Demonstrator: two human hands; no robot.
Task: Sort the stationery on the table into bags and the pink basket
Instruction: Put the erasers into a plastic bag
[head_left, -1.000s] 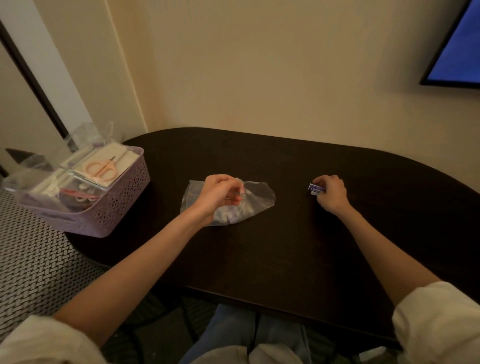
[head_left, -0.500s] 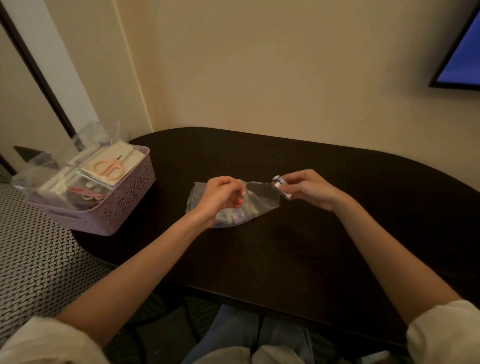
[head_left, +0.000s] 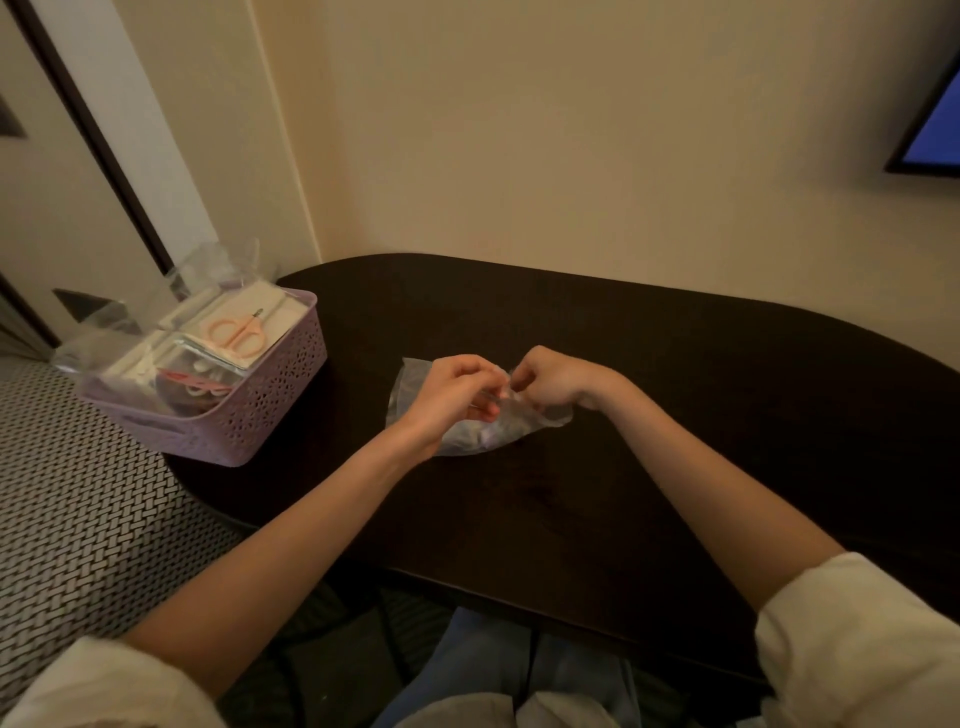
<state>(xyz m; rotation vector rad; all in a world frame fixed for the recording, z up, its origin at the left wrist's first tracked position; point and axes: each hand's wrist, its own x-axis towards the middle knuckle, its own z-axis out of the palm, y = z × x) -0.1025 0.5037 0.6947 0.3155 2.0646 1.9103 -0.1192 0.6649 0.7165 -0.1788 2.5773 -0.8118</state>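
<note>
A clear, crumpled plastic bag lies near the middle of the dark oval wooden bench, with small pale items inside it (too blurred to name). The left hand has its fingers curled, pinching the bag's upper edge. The right hand is curled at the same edge, just beside the left, fingers closed on the plastic; whether it also holds anything else cannot be told. At the bench's left end stands the pink perforated plastic basket, filled with clear bags and a pair of peach-handled scissors on top.
</note>
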